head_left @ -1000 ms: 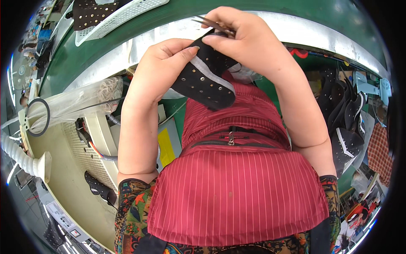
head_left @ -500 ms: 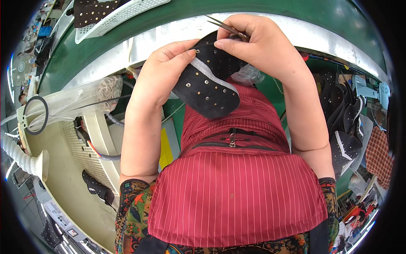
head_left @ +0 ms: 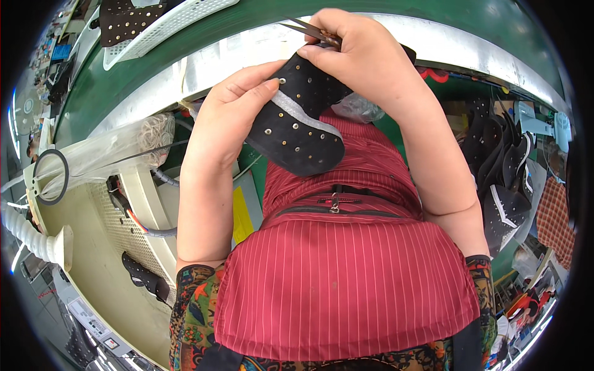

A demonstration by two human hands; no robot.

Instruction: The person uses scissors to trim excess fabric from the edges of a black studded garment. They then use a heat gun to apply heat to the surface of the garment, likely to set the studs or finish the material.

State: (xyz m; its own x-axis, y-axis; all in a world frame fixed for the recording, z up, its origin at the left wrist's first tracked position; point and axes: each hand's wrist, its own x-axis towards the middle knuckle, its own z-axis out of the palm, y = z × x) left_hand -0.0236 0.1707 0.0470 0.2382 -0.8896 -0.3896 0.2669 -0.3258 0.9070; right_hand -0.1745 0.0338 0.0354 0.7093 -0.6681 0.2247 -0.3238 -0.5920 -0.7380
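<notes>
L fingers (head_left: 263, 93) pinch blk studded pc (head_left: 289, 135), R fingers (head_left: 318, 57) grip it + scissors (head_left: 329, 39).

bright, even, whitish light fills the view; the metal strip (head_left: 464, 55) glares near white, and light strips (head_left: 535, 343) flare at the lower right rim. studs (head_left: 268, 131) glint on the black piece (head_left: 309, 154), whose dark face shows little detail. shadows are soft. the hands (head_left: 226, 108) and apron (head_left: 346, 278) look crisp; straight edges bend outward, and the rim smears, with blue fringes, into black corners.
</notes>
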